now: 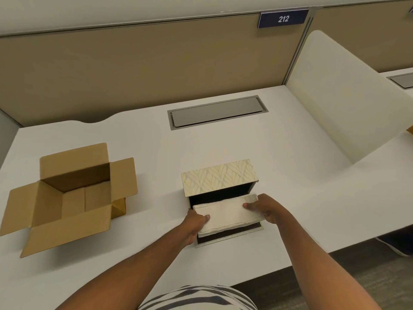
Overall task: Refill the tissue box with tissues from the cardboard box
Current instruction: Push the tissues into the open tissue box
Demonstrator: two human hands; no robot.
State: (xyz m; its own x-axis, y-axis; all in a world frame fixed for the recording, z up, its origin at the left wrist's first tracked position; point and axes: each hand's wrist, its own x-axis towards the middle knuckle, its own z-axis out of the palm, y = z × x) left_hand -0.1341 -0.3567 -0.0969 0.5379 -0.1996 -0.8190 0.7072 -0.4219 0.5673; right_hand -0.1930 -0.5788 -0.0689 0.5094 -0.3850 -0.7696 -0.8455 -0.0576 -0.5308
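On desk (279, 166) | left hand (196, 222), right hand (266, 209) both clamping tissue stack (228, 214), resting in open tissue box (220, 186) | cardboard box (67, 198) sitting open, well apart

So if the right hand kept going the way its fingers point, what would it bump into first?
Probably the left hand. The right hand points leftward along the tissue stack it is already gripping, and the left hand holds the opposite end. Depth is hard to judge here.

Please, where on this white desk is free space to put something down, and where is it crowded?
Free: the white desk between the open brown cardboard box and the leaf-patterned tissue box; the strip between both boxes and the grey metal cable hatch; the area right of the tissue box. Crowded: the tissue box's opening, where the left hand and right hand hold the white tissue stack.
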